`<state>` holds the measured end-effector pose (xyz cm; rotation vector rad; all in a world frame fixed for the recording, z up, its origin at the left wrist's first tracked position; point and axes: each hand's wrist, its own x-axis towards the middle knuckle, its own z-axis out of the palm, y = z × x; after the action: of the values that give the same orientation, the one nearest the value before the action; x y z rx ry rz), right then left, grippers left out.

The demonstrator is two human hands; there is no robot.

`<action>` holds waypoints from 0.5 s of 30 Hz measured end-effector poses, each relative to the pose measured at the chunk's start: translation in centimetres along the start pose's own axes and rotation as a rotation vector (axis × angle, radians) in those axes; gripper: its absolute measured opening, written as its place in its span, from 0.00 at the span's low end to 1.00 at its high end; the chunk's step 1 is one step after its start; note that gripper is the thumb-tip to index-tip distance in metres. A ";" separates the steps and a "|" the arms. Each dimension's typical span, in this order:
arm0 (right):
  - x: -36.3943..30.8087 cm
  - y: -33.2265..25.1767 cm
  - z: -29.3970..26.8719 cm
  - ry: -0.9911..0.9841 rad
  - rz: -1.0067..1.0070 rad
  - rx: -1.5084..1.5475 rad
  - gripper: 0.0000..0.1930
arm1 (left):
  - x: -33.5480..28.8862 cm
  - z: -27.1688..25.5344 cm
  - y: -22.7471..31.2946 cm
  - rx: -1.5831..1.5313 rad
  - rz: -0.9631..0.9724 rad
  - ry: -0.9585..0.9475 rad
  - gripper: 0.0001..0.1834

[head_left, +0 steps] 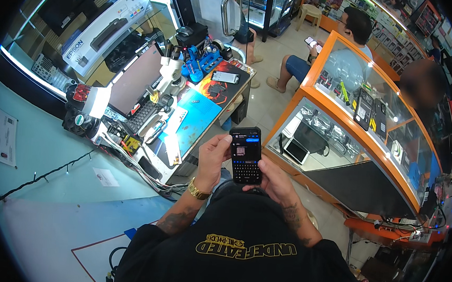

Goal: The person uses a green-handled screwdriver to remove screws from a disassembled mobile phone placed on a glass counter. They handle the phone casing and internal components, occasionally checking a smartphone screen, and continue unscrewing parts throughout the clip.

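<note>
A black smartphone [246, 156] is held upright in front of my chest, its screen lit with a dark chat and an on-screen keyboard. My left hand [213, 158], with a gold watch [198, 189] on the wrist, grips the phone's left edge, thumb near its upper corner. Around the lower right side is my right hand [276, 180], its thumb at the right edge beside the keyboard. The fingers behind the phone are mostly hidden. Both forearms rise from black sleeves.
Left of me, a workbench carries a blue mat [202, 108], a white microscope [171, 66], a laptop [136, 79] and another phone [225, 77]. An orange-framed glass showcase [313, 94] stands at right. Beyond it sits a person [355, 29] holding a phone.
</note>
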<state>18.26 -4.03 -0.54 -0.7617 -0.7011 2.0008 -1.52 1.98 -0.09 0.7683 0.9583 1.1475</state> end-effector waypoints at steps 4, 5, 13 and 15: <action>0.0 0.1 0.1 -0.014 0.020 0.004 0.27 | 0.4 -0.2 -0.7 0.120 0.030 0.062 0.16; 0.0 0.0 0.1 -0.020 0.026 0.005 0.27 | 0.4 -0.3 -0.8 0.142 0.030 0.069 0.17; -0.1 -0.3 -0.1 -0.054 -0.029 0.079 0.30 | -0.4 0.8 0.6 -0.148 -0.053 -0.128 0.29; -0.1 0.0 -0.4 -0.086 -0.058 0.127 0.30 | -0.7 1.1 1.1 -0.185 -0.074 -0.204 0.35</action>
<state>18.62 -3.99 -0.78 -0.5770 -0.6311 2.0138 -1.05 1.60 1.49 0.6798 0.6943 1.0550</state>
